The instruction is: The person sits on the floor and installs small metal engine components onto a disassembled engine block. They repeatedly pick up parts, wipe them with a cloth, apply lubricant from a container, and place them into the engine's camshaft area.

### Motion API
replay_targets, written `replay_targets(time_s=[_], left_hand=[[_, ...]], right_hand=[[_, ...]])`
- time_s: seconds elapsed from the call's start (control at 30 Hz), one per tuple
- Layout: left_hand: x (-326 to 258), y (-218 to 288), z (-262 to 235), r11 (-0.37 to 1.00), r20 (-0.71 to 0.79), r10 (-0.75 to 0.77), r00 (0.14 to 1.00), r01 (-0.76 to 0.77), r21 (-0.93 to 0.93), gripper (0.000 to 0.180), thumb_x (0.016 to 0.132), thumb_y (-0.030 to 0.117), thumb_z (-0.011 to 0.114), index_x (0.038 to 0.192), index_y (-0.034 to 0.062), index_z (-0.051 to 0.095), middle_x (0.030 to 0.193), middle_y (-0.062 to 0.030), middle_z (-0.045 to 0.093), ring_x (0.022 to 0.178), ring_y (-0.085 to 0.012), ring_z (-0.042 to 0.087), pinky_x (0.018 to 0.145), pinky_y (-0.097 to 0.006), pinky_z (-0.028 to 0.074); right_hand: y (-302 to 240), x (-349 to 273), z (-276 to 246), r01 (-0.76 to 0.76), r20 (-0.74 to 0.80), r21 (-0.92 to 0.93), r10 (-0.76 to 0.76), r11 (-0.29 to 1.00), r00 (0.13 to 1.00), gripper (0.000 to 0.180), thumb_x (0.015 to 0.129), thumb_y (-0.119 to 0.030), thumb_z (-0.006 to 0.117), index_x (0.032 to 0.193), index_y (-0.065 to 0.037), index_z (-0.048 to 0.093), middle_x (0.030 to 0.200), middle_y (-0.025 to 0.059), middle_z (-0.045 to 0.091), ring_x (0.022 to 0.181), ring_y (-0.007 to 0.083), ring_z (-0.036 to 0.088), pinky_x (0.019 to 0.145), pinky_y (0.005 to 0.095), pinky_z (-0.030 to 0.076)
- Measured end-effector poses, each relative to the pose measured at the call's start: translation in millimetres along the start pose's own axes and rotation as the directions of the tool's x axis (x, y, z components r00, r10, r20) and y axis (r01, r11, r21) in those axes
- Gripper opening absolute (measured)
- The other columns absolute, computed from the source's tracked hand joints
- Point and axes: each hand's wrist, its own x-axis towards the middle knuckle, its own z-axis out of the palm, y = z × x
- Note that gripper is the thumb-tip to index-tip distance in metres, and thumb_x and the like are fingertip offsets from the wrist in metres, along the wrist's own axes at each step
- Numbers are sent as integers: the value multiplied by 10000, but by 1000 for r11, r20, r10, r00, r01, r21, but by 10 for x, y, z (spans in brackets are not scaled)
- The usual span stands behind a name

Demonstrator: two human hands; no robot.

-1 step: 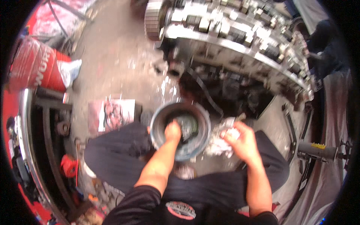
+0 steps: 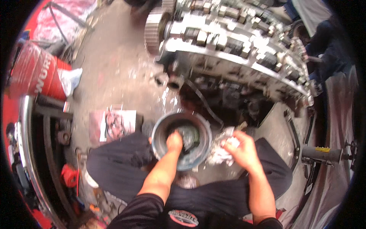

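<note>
Between my legs a round metal basin [image 2: 157, 128] stands on the floor with dark, wet contents. My left hand [image 2: 174, 142] reaches down into it, closed, its fingertips blurred and partly hidden, so what it holds cannot be made out. Inside, beside that hand, lies a roundish greenish-grey patch [image 2: 190, 135], too smeared to name. To the right of the basin, my right hand [image 2: 242, 149] grips a crumpled whitish rag [image 2: 223, 150], thumb and fingers closed on the cloth.
An engine [image 2: 228, 57] with exposed camshafts and a toothed pulley [image 2: 154, 32] fills the space ahead. A flat box [image 2: 122, 124] lies left of the basin. Farther left are a red bucket [image 2: 36, 72] and a dark metal frame [image 2: 47, 126]. A grey cylinder [image 2: 322, 153] stands at right.
The whole view has shifted slightly, so the engine and basin sit a little lower and farther left. Both hands keep nearly the same places, the left in the basin, the right on the rag.
</note>
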Motion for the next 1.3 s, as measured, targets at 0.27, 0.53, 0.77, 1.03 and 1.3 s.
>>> replay_targets(time_s=[0.27,0.53,0.77,1.03,1.3], left_hand=[[128,40,-3,990,89,59,994,-70,126,264,987,204,524,1122,31,670,1044,-227,748,1009,-399,729,866,-509,580],[314,55,-607,869,-23,-138,990,110,-483,348,889,90,721,1187,-38,595,839,-165,705,679,-276,681,627,-404,553],[-843,489,-2311,915,-466,119,877,-278,-291,394,880,82,693,1254,-23,624,776,-95,679,697,-190,645,699,-360,540],[-1679,2233,-3688,619,-758,562,331,-776,120,379,859,11,718,1231,-12,649,897,-98,614,784,-215,592,736,-341,499],[-1236,4562,-4018,177,-385,923,-23,-862,475,515,836,243,791,1264,0,640,1100,-171,689,1142,-339,591,1000,-465,460]], right_hand=[[56,96,187,212,0,-266,-220,940,976,544,835,-469,803,1072,10,701,1021,197,702,995,377,690,868,434,544],[812,762,1781,276,286,-743,-84,609,955,238,830,-160,689,1006,-25,774,1025,131,765,884,328,762,709,492,605],[1890,1341,2805,389,462,-862,187,324,867,340,895,-248,685,1214,-171,771,1250,23,737,1138,274,711,870,528,566],[766,860,1901,390,472,-683,-34,618,881,287,910,-166,622,1132,-120,799,1211,92,754,1108,272,729,864,432,590],[-437,112,208,553,612,-535,-159,639,775,284,671,-160,816,937,-62,813,956,160,781,921,309,768,762,432,601]])
